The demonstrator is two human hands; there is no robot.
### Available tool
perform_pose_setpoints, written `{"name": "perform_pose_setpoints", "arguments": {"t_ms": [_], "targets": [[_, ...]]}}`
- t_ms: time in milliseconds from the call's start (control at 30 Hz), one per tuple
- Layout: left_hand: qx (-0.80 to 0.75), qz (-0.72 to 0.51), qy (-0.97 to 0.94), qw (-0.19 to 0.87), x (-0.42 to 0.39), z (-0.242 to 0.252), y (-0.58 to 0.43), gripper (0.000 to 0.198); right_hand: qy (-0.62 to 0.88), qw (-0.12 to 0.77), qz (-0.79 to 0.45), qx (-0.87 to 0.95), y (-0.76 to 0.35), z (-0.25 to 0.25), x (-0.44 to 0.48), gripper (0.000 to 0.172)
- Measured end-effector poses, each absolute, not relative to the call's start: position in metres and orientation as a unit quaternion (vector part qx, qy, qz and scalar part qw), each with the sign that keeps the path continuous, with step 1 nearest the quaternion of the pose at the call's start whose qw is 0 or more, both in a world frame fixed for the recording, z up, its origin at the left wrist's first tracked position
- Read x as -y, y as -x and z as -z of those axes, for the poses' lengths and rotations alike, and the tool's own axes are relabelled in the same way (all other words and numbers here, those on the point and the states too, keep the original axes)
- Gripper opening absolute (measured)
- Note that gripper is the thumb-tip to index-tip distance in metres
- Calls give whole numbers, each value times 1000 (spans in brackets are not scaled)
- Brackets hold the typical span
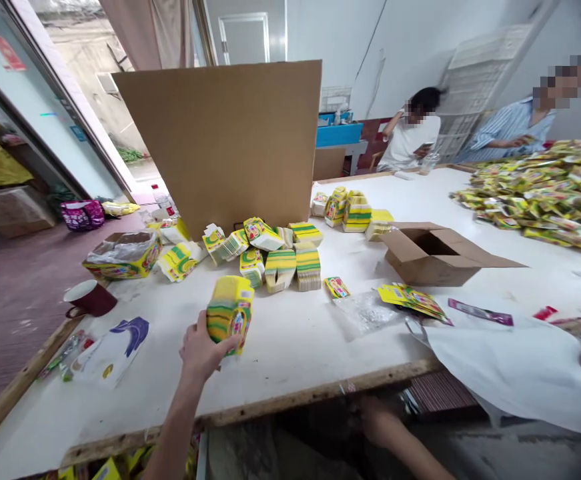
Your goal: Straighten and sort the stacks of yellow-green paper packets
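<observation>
Yellow and green printed card makes up the thick stack (229,310) grasped by the left hand (201,350), the thumb across its lower side. The stack is over the white table (280,340), left of the middle of its near edge; whether it touches the surface is unclear. The right hand (374,421) is low beyond that near edge, blurred and in shadow, so I cannot tell whether it holds anything.

Just past the left hand, similar card bundles (280,269) lie grouped, some upright, some tilted, before a large brown cardboard panel (230,140). Toward the left edge are an open yellow box (120,265) with clear plastic inside and a maroon mug (95,300); a white and purple packet (113,353) lies near the near left corner. Right of the middle, an open brown carton (433,260) stands beyond some flat yellow packets (413,300) and a clear plastic bag (367,313). Toward the right edge spreads a heap of yellow packets (545,193). Two people (413,140) are beyond the far edge.
</observation>
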State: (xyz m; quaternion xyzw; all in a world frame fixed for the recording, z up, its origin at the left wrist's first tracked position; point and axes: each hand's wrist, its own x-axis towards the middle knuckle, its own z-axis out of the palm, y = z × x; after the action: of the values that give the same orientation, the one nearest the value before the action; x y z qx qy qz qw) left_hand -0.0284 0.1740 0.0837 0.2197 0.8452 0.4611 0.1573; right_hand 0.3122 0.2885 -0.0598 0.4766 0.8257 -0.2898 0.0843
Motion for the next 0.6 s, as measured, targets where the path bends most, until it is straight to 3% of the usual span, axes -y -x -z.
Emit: {"name": "perform_pose_setpoints", "arguments": {"t_ms": [133, 300, 433, 600], "targets": [[-891, -272, -338, 134, -177, -78, 35, 88, -396, 153, 327, -844, -299, 33, -264, 26], [-887, -183, -405, 127, -180, -56, 27, 93, -316, 176, 353, -863, -276, 6, -250, 40], [-884, -205, -399, 134, -182, -56, 31, 88, -255, 180, 371, -875, -259, -18, -245, 39], [-857, -346, -333, 188, -182, -74, 50, 80, -199, 112, 484, -845, -244, -61, -246, 31]]}}
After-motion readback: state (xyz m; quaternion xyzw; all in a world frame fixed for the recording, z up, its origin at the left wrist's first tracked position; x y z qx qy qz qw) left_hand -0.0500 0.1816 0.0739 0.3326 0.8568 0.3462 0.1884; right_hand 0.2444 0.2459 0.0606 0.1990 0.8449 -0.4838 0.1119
